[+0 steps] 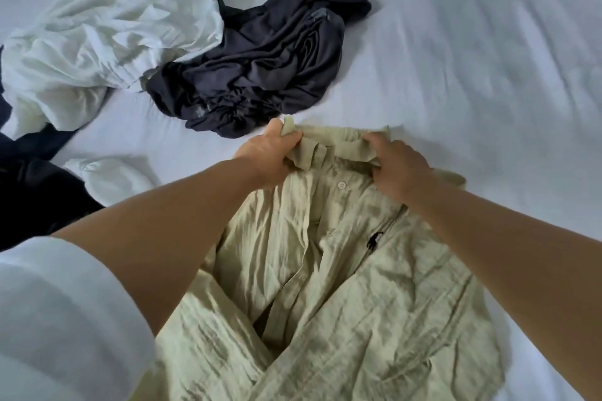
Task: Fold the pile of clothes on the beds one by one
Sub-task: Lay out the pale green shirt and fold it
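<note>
On the bed (456,75), both hands, left hand (270,156) and right hand (400,169), have fingers (371,140) grasping the shirt (342,286) collar; dark garment (260,68) lies beyond.

Likely bedroom: white-sheeted bed (456,58), loose clothes (254,68) strewn.
</note>
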Tool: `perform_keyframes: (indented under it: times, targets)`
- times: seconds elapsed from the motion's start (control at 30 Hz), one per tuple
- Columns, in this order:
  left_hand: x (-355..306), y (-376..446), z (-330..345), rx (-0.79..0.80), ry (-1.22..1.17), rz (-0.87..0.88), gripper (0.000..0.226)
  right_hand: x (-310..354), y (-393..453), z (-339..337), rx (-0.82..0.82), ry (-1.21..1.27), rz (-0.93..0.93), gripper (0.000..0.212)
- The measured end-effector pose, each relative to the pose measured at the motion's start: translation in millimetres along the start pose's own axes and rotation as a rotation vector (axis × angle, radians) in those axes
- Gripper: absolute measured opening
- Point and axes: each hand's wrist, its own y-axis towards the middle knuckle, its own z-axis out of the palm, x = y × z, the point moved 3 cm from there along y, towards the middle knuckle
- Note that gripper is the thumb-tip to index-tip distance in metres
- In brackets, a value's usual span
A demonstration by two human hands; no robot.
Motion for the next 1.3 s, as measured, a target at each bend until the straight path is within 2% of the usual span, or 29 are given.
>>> perform_keyframes:
  times: [0.1, 0.17, 0.33, 0.47, 0.5, 0.53, 0.57, 0.6, 0.7, 0.73, 0.77, 0.83, 0.87, 0.93, 1.07, 1.23, 1.3]
  targets:
    - [3, -24, -13, 0.003, -0.019, 0.11, 0.063, 6, -17, -10, -0.045, 0.014, -0.051, 0.05]
    - [6, -46, -25, -0.044, -0.061, 0.169, 0.055, 12, -39, -17, -0.065, 0.071, -0.091, 0.048]
    - [14, -131, -57, -0.129, -0.092, 0.305, 0.045, 30, -119, -31, -0.064, 0.223, -0.184, 0.059]
    - [15, -213, -73, -0.068, -0.107, 0.347, 0.076, 54, -205, -37, -0.037, 0.416, -0.262, 0.052]
    - [15, -235, -75, -0.076, -0.112, 0.348, 0.071, 61, -227, -38, -0.069, 0.453, -0.275, 0.046]
    - [14, -256, -77, -0.112, -0.124, 0.353, 0.055, 66, -246, -38, -0.11, 0.493, -0.277, 0.039]
    - [13, -272, -78, -0.181, -0.115, 0.374, 0.039, 70, -261, -36, -0.151, 0.527, -0.27, 0.037]
    - [12, -295, -75, -0.26, -0.096, 0.393, 0.035, 76, -281, -32, -0.184, 0.556, -0.266, 0.043]
    - [13, -334, -58, -0.279, -0.137, 0.29, 0.075, 81, -321, -17, -0.214, 0.57, -0.195, 0.068]
    - [15, -346, -53, -0.277, -0.155, 0.243, 0.081, 82, -333, -11, -0.199, 0.555, -0.149, 0.068]
    - [16, -361, -49, -0.292, -0.163, 0.233, 0.074, 83, -347, -6, -0.189, 0.529, -0.122, 0.059]
    - [14, -390, -40, -0.356, -0.126, 0.29, 0.031, 87, -375, 3, -0.213, 0.438, -0.153, 0.02]
    - [14, -406, -35, -0.38, -0.119, 0.3, 0.023, 90, -391, 7, -0.224, 0.413, -0.172, 0.005]
    - [11, -434, -17, -0.324, -0.144, 0.275, 0.021, 91, -419, 20, -0.2, 0.4, -0.163, 0.018]
    - [7, -485, 28, -0.216, -0.131, 0.148, 0.014, 90, -475, 47, -0.151, 0.395, -0.127, 0.021]
    - [-11, -545, 69, -0.12, -0.076, 0.191, 0.02, 80, -536, 83, -0.071, 0.357, -0.096, 0.015]
    - [-16, -563, 84, 0.01, -0.018, 0.238, 0.023, 76, -555, 94, -0.026, 0.296, -0.084, 0.011]
